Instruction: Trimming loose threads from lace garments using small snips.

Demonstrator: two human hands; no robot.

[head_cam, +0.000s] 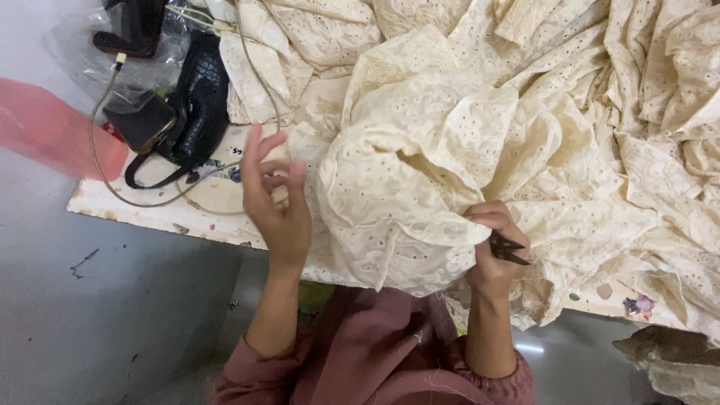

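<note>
A big heap of cream eyelet-embroidered fabric (465, 112) covers most of the worktable. My left hand (274, 199) is raised at the heap's left edge, fingers pinching a fold of the cloth. My right hand (495, 247) grips a bunched part of the same fabric near the table's front edge and holds small dark thread snips (508, 249) whose points stick out to the right. My maroon sleeves show at the bottom.
A black textured handbag (196, 101), a dark phone (141, 122) on a beige cable and a clear plastic bag lie at the table's left end. A pink object (52, 131) sits at far left. Grey floor lies below the table edge (150, 214).
</note>
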